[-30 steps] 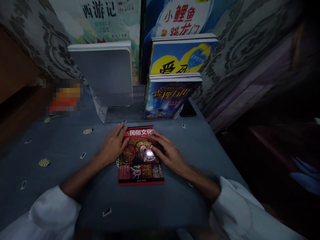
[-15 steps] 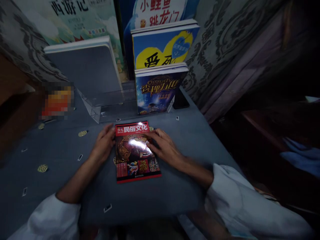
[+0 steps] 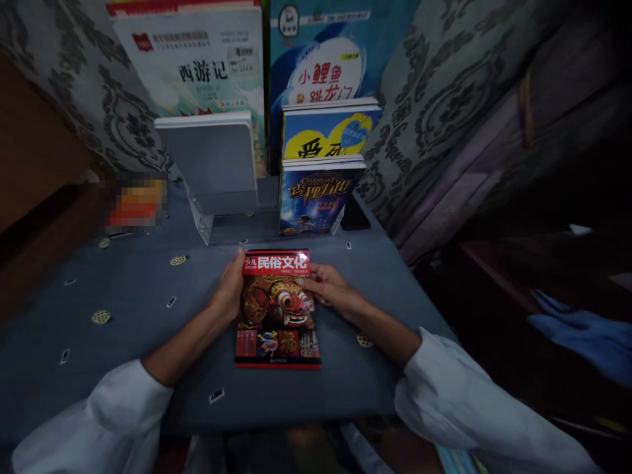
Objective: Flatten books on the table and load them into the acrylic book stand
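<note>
A red and black book (image 3: 276, 299) with a mask on its cover is between my hands, its top edge tipped up toward the stand. My left hand (image 3: 230, 286) grips the upper left edge, with the fingers behind the cover. On the right edge, my right hand (image 3: 333, 289) has its thumb on the front and its other fingers at the side and behind. Beyond the book, a clear acrylic stand (image 3: 230, 224) bears a grey-backed book (image 3: 217, 164), a dark blue book (image 3: 313, 197) and a blue and yellow book (image 3: 328, 131).
Behind those stand a pale green book (image 3: 207, 72) and a taller blue book (image 3: 340, 39) near the patterned wall (image 3: 419, 85). A black phone (image 3: 356, 216) lies right of the stand. Small tags and yellow pod-shaped pieces (image 3: 101, 316) dot the grey tablecloth (image 3: 133, 368).
My right thumb has shifted toward the right edge, and both hands now hold the book, its top raised. The view has tilted upward, showing more of the books behind.
</note>
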Available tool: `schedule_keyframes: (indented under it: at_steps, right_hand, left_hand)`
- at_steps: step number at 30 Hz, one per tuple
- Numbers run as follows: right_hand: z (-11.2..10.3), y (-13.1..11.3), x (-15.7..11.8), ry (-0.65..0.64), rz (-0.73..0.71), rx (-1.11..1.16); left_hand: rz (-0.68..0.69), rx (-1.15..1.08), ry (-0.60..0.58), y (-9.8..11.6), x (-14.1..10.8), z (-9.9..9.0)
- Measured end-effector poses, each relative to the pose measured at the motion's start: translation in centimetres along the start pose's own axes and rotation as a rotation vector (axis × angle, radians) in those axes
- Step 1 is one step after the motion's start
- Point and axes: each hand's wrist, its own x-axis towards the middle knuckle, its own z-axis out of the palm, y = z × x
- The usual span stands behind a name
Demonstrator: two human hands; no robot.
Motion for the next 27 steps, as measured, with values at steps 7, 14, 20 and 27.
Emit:
schedule_keyframes:
  at_steps: [7, 14, 20, 27]
  right_hand:
    - [0.3, -7.5, -0.6, 0.176, -0.553, -0.410]
    - [0.6, -4.0, -3.0, 0.141, -0.884, -0.693]
    - [0.7, 1.5, -5.4, -0.168, -0.676, -0.834]
    - [-0.5, -3.3, -4.3, -0.493, -0.520, -1.098]
  left_hand:
    - [0.601, 0.057, -0.064, 7.9, -1.4, 3.3]
    - [0.990, 0.481, -0.373, 7.7, -3.5, -0.2]
    - [1.026, 0.812, -0.590, 2.6, -4.6, -4.2]
    - [1.192, 0.920, -0.671, 1.0, -4.8, -5.2]
